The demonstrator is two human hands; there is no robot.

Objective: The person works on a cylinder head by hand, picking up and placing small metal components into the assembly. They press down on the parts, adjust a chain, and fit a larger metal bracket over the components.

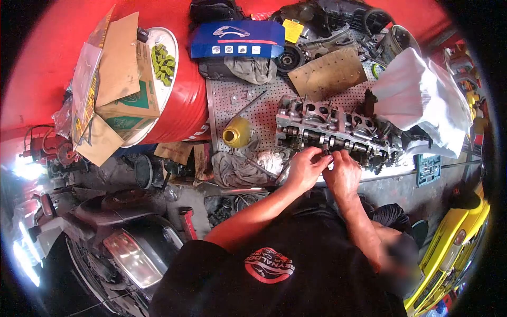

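Note:
A cylinder head [338, 129] with a camshaft [331, 141] along its near side lies on the perforated bench top. At its near edge, my left hand [308, 169] and my right hand [343, 173] come together. The fingers of both are closed in a pinch around a small dark part, whose kind I cannot make out. Part of it is hidden by the fingertips. To the left of my hands lie a crumpled grey rag [237, 168] and a yellow plastic bottle [236, 132] with an open mouth.
Behind the cylinder head are a brown cardboard sheet [328, 74], a blue box [237, 39] and greasy engine parts. White cloth or plastic [422, 95] covers something at right. A red drum [185, 100] stands left. Another person [398, 253] is low beside my right arm.

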